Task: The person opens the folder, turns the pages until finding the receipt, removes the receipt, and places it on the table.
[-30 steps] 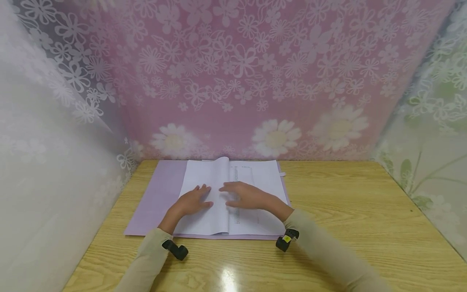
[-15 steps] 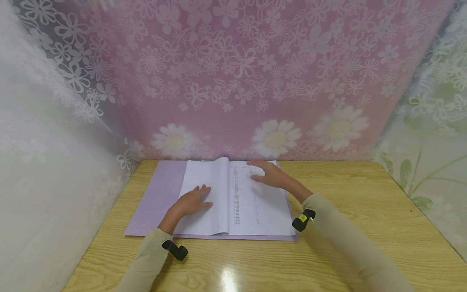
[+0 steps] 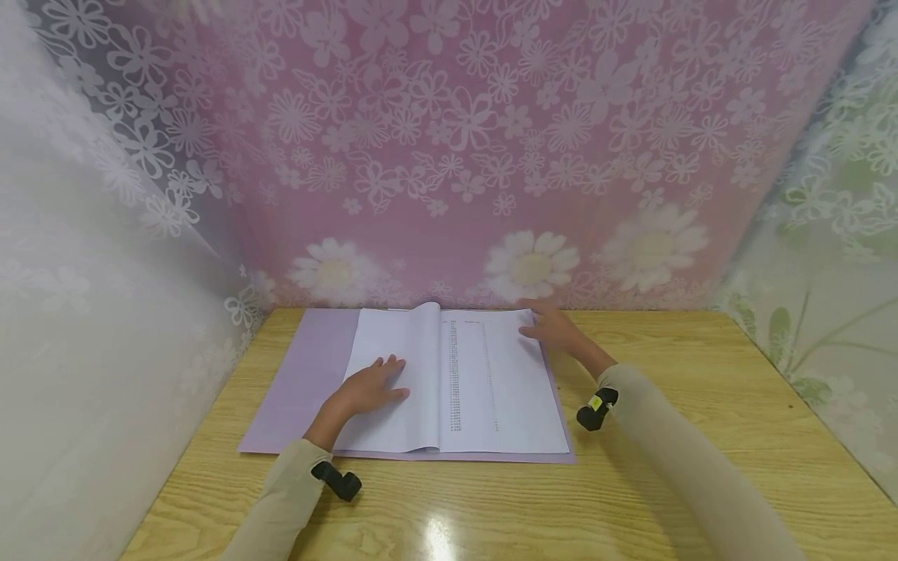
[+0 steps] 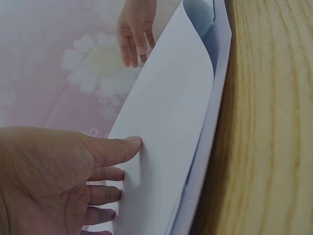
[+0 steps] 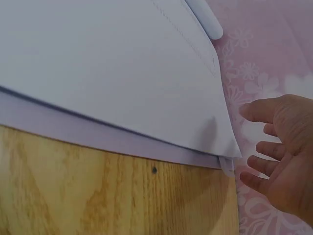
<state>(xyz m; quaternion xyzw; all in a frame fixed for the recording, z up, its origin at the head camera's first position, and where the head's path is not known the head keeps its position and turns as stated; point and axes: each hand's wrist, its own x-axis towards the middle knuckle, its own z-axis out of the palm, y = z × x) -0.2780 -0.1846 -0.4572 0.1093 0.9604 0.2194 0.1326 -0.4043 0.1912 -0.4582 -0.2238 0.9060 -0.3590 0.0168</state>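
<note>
A purple folder [image 3: 309, 374] lies spread on the table with white sheets inside. Turned pages [image 3: 389, 335] rest on its left side and bulge up at the middle. The right-hand page [image 3: 522, 397] lies flat and carries columns of small print. My left hand [image 3: 368, 387] rests on the turned pages with fingers spread; in the left wrist view its thumb [image 4: 122, 149] touches the white paper. Near the far right corner of the printed page is my right hand [image 3: 554, 327], fingers extended. In the right wrist view that hand [image 5: 288, 152] shows nothing between thumb and fingers, beside the page corner [image 5: 234, 149].
The folder lies on a wooden table [image 3: 701, 405], its far edge close to a pink flowered backdrop [image 3: 449, 195]. Pale flowered sheets hang at the left and right. A small tab [image 5: 227, 166] sticks out from the folder at the page corner.
My right hand has moved from the pages' middle fold rightward and away to the far right corner, uncovering the printed page. The left hand has stayed in place.
</note>
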